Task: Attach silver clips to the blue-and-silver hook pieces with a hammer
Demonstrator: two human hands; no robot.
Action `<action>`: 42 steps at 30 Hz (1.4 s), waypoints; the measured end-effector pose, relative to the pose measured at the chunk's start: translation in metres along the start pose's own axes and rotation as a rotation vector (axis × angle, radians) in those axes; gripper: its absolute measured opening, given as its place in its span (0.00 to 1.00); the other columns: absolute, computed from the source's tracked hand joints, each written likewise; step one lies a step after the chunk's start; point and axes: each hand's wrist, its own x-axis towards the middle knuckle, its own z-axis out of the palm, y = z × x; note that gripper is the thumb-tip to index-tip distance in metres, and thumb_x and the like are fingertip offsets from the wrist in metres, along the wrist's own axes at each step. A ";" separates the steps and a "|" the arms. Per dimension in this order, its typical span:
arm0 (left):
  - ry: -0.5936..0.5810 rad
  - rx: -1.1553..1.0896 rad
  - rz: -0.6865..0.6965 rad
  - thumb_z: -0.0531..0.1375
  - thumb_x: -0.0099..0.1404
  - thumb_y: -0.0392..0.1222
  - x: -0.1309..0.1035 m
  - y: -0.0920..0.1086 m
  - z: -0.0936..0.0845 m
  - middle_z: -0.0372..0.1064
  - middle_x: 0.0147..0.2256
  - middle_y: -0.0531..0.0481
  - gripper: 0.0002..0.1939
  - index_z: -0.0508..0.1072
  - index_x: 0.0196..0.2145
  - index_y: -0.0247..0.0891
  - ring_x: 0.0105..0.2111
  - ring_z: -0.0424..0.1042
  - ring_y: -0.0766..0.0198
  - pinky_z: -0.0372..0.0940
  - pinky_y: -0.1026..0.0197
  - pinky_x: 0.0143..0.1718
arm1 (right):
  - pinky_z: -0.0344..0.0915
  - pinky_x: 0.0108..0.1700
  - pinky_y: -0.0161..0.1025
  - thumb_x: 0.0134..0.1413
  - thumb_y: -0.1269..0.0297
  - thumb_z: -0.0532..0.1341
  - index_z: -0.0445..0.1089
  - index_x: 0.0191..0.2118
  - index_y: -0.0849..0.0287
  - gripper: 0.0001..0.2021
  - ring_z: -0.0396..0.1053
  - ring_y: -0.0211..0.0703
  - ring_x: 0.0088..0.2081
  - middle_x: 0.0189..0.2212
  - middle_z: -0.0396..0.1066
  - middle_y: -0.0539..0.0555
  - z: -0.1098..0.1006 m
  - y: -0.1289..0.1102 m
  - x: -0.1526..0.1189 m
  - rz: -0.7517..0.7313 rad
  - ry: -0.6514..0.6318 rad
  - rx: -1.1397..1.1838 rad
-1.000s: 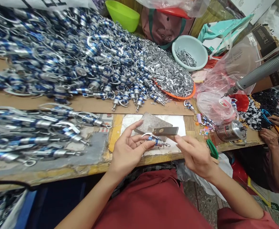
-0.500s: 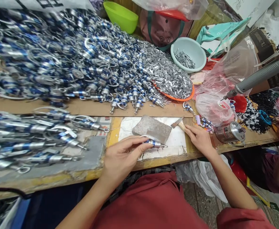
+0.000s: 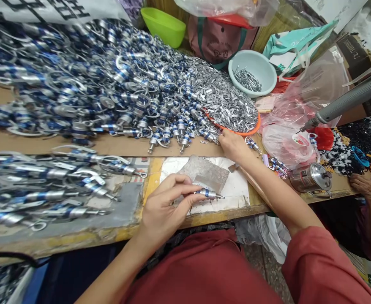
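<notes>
The left hand (image 3: 169, 202) pinches a blue-and-silver metal piece (image 3: 209, 194) between thumb and fingers, over the near edge of a stone block (image 3: 193, 166) on the desk (image 3: 131, 234). At one o'clock from that piece, the right hand (image 3: 233, 145) reaches down with fingers drawn together beside small metal parts (image 3: 233, 107); whether it grips anything, I cannot tell. A wooden-handled tool (image 3: 257, 185) lies at three o'clock from the held piece, partly under the right forearm. Similar pieces lie at nine o'clock, a large heap (image 3: 77, 84) at ten, and a lidded jar (image 3: 309, 178) at three.
</notes>
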 end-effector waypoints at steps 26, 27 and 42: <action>0.019 -0.082 0.008 0.64 0.54 0.37 0.002 0.008 0.004 0.71 0.26 0.54 0.14 0.77 0.41 0.43 0.27 0.69 0.68 0.67 0.65 0.33 | 0.72 0.35 0.34 0.49 0.72 0.64 0.76 0.27 0.58 0.04 0.74 0.37 0.30 0.26 0.77 0.52 -0.006 -0.064 -0.097 -0.182 0.555 1.466; 0.018 -0.078 0.026 0.64 0.54 0.36 0.003 0.009 0.003 0.71 0.26 0.54 0.13 0.78 0.39 0.44 0.27 0.69 0.68 0.67 0.66 0.32 | 0.72 0.35 0.34 0.50 0.71 0.64 0.75 0.26 0.59 0.05 0.74 0.37 0.30 0.25 0.77 0.52 -0.005 -0.064 -0.097 -0.189 0.569 1.460; -0.067 -0.088 -0.011 0.65 0.53 0.36 0.011 0.021 -0.010 0.71 0.26 0.53 0.03 0.78 0.25 0.43 0.29 0.70 0.67 0.65 0.66 0.31 | 0.73 0.45 0.35 0.60 0.73 0.52 0.73 0.36 0.61 0.12 0.73 0.39 0.44 0.37 0.76 0.56 -0.001 -0.045 -0.115 -0.543 0.838 0.492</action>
